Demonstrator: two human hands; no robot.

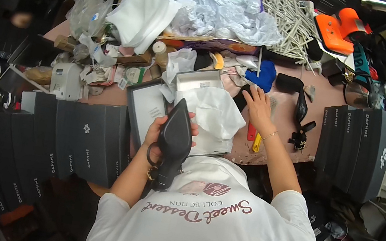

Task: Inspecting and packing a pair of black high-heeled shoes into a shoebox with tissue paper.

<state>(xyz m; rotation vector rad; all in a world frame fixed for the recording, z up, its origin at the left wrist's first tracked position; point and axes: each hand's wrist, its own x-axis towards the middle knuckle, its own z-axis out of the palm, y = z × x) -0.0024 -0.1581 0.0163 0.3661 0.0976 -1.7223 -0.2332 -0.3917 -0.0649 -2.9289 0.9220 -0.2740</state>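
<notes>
Your left hand (160, 133) wraps fingers round a smooth, pointed black shoe (173, 142); at two o'clock, your right hand (258, 108) lies spread, empty, on crinkled white tissue (214, 111).

Cluttered table (279, 115), perhaps passable right

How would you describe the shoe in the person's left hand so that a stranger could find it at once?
Start at the open shoebox lined with white tissue paper on the cluttered table. Just in front, the left hand holds a black pointed-toe shoe, toe up. The other black shoe lies untouched at the right.
</notes>
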